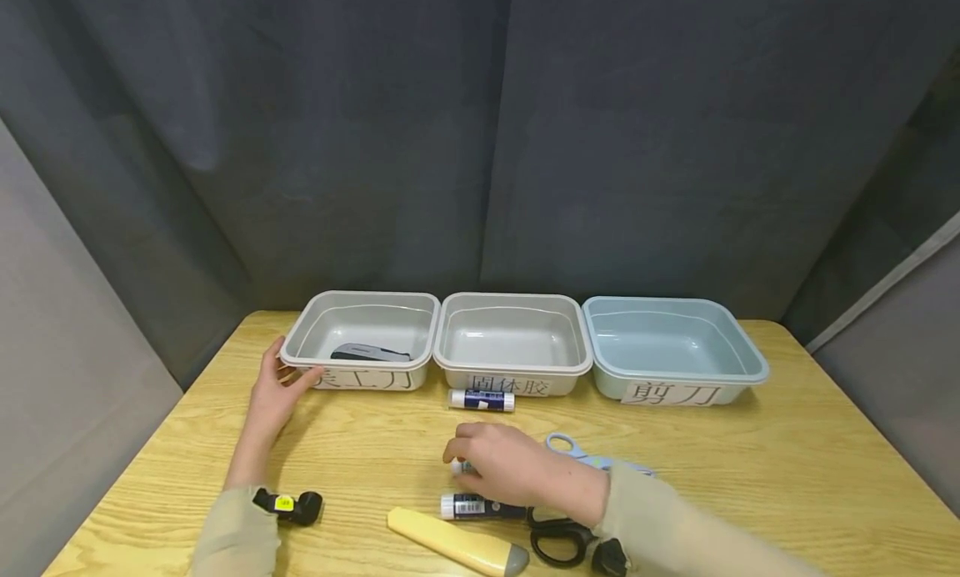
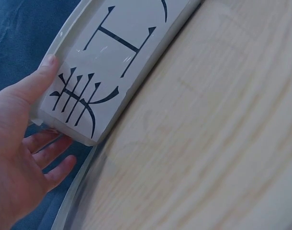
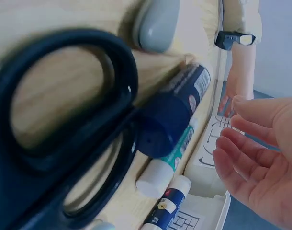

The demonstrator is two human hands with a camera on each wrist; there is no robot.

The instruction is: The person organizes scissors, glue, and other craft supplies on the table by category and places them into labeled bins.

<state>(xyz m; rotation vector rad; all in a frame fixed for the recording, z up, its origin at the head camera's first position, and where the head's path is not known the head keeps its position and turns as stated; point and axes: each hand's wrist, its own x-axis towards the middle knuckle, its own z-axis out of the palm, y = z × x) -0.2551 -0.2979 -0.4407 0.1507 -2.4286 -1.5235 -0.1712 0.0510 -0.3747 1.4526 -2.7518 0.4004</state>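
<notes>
Currently, left hand (image 1: 272, 398): at the eight o'clock corner of the left tub (image 1: 360, 320), its thumb on the front rim and its other fingers bent round the end, gripping that corner.
Right hand (image 1: 498, 459): above the middle of the bench (image 1: 360, 452), palm down, fingers loosely bent and spread a little, holding nothing.
Teal-and-white glue stick (image 3: 177, 152): lying on its side beneath the right hand, mostly covered by it in the head view; the right wrist view shows the fingers apart from it.
Far navy glue stick (image 1: 482, 400): at twelve o'clock from the right hand, lying just in front of the middle tub (image 1: 513, 331).
Near navy glue stick (image 1: 471, 507): at six o'clock from that hand, on its side.
Yellow cutter (image 1: 450, 539): at seven o'clock, grey end turned toward four.
Black scissors (image 1: 555, 548): between four and five o'clock, handles just beside the near navy glue stick, partly hidden by the sleeve (image 1: 675, 519).
Light blue scissors (image 1: 588, 459): at three o'clock, partly behind the forearm.
Grey-and-black cutter (image 1: 369, 353): inside the left tub.
Blue tub (image 1: 671, 339): at two o'clock, right of the middle tub.
</notes>
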